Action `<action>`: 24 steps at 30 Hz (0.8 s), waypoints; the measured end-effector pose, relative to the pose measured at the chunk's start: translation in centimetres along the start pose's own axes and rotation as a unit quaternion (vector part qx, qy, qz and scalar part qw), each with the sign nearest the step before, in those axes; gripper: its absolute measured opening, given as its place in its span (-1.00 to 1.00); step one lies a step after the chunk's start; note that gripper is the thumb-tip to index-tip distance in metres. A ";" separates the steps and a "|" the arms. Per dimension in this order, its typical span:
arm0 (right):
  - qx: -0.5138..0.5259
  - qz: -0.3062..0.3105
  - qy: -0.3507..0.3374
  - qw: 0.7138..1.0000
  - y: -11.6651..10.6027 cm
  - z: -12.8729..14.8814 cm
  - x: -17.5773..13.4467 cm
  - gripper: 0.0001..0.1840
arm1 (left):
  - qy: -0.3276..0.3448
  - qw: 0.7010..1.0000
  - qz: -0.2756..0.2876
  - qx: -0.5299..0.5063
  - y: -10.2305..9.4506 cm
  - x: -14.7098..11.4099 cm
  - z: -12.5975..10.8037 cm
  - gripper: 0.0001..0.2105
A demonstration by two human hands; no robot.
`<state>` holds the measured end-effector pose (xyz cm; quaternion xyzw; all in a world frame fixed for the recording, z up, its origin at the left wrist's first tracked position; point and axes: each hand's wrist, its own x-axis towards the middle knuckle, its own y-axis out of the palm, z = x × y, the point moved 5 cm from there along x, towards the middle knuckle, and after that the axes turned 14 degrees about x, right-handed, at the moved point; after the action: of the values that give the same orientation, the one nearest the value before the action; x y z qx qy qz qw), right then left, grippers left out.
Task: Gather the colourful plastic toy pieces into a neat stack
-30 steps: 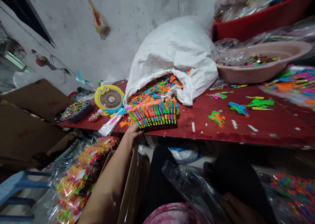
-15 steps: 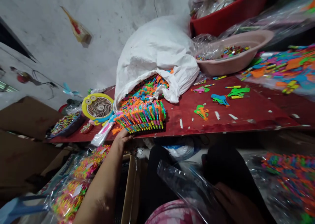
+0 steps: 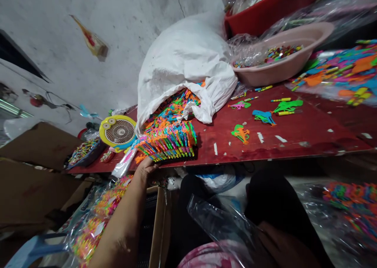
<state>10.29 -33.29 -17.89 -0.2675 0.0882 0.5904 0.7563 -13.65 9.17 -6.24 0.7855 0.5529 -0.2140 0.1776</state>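
Nearest, the right hand lies low in the lap under a clear plastic bag; whether its fingers pinch the bag cannot be told. Farther out, the left hand grasps the near edge of a row of toy darts at the red table's edge, before the white sack. The step looks like gathering that row, and bagging it would need a firm lift toward the bag's mouth.

Toy-packing workshop, sack spilling plastic toys
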 end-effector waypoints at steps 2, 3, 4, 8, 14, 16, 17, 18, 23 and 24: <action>0.003 0.008 0.001 1.000 0.0 -0.1 0.2 -0.56 | 0.005 1.000 -0.002 0.007 0.0 0.0 0.0 -0.75; 0.003 0.011 0.001 1.000 -0.1 -0.1 0.2 -0.56 | 0.008 1.000 -0.004 0.011 0.0 0.0 0.0 -0.75; 0.003 0.010 0.001 1.000 -0.1 -0.1 0.3 -0.56 | 0.009 1.000 -0.005 0.014 0.0 0.0 0.0 -0.75; 0.004 0.001 0.002 1.000 -0.4 -0.1 0.4 -0.57 | 0.016 1.000 -0.011 0.023 -0.4 -0.1 0.1 -0.75; 0.001 0.008 -0.001 1.000 -0.3 -0.3 0.5 -0.59 | 0.027 0.999 -0.008 0.033 0.0 -0.3 0.2 -0.77; 0.001 0.006 0.000 1.000 -0.3 -0.4 0.5 -0.58 | 0.028 0.999 -0.008 0.036 0.3 -0.4 0.1 -0.80; 0.000 0.004 0.001 1.000 -0.3 -0.5 0.5 -0.58 | 0.028 0.999 -0.007 0.038 0.4 -0.4 0.1 -0.81; -0.002 0.002 0.001 1.000 -0.3 -0.5 0.5 -0.58 | 0.027 0.999 -0.007 0.039 0.4 -0.4 0.1 -0.83; -0.011 0.003 -0.001 1.000 -0.2 -0.8 0.6 -0.57 | 0.017 0.999 0.003 0.044 0.2 -0.5 0.0 -0.89; -0.013 0.003 -0.003 1.000 -0.2 -0.9 0.7 -0.57 | 0.016 0.999 0.006 0.043 0.1 -0.5 0.0 -0.90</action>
<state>10.86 -33.23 -18.88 -0.2751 0.0789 0.5945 0.7514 -13.72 8.73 -6.00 0.7990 0.5414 -0.2240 0.1356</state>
